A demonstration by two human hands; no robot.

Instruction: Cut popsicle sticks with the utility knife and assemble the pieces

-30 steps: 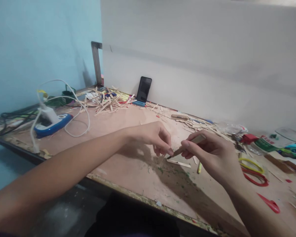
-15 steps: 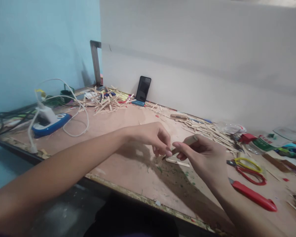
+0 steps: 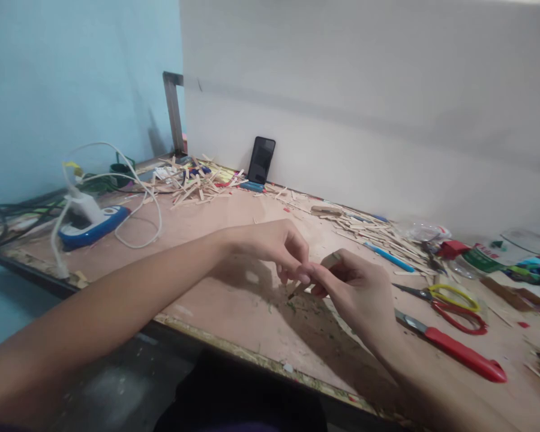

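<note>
One white cable (image 3: 157,225), looped at the left by a blue-and-white power strip (image 3: 92,229). One left hand (image 3: 279,243), fingertips pinched, meeting the right's; its own hold could not be told. One right hand (image 3: 355,285), fingers curled closed around a thin, dark-tipped stick (image 3: 298,288), which slanted low above the table (image 3: 234,312). Right of it lay red-and-yellow scissors (image 3: 459,309) and a red-handled tool (image 3: 465,354).

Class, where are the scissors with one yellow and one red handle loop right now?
In the head view, the scissors lie on the table at the right, between the blue pen and the red-handled tool.
</note>
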